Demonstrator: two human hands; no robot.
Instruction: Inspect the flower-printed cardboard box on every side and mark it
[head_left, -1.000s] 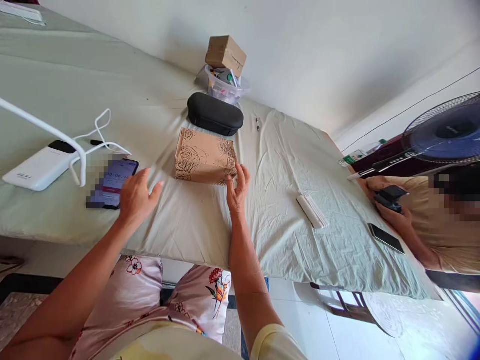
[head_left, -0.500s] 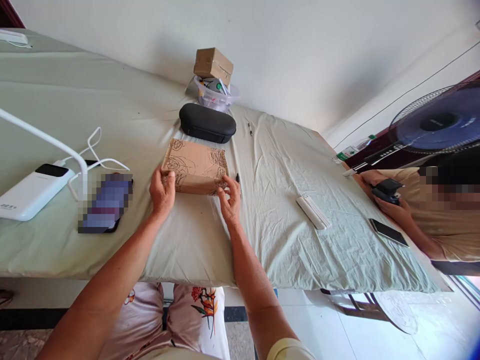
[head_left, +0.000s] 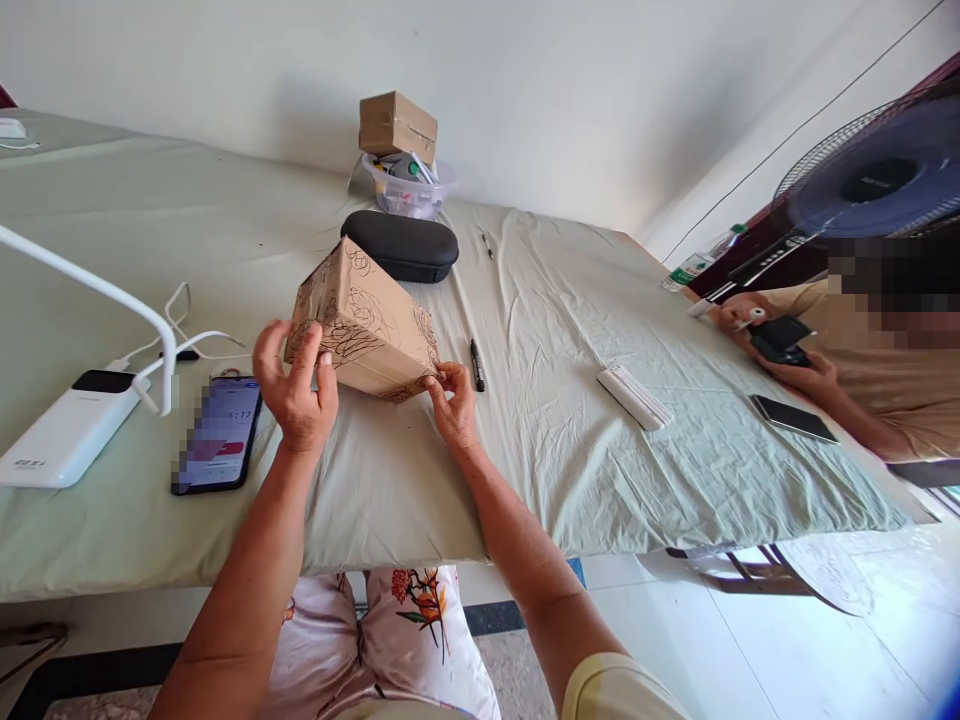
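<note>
A box wrapped in brown paper with dark line-drawn flowers (head_left: 358, 325) stands tilted on the green-grey cloth, resting on a lower edge. My left hand (head_left: 294, 385) presses its spread fingers against the box's left end. At the lower right corner, my right hand (head_left: 452, 405) pinches the paper-covered edge between fingers and thumb. A black marker (head_left: 477, 365) lies just right of that hand. Across the table, a co-worker's hands (head_left: 780, 345) hold a small black object.
A black glasses case (head_left: 400, 246) lies behind the box, and a plastic tub (head_left: 409, 190) holding small items stands beyond it with a cardboard box on top. On the left are a white power bank (head_left: 71, 430), a smartphone (head_left: 220, 435), and a white lamp arm (head_left: 97, 280). A white remote (head_left: 634, 396) lies to the right.
The wrapped box has gone from lying flat to tilted up between my hands. The black marker now shows to its right, and the whole view has shifted slightly.
</note>
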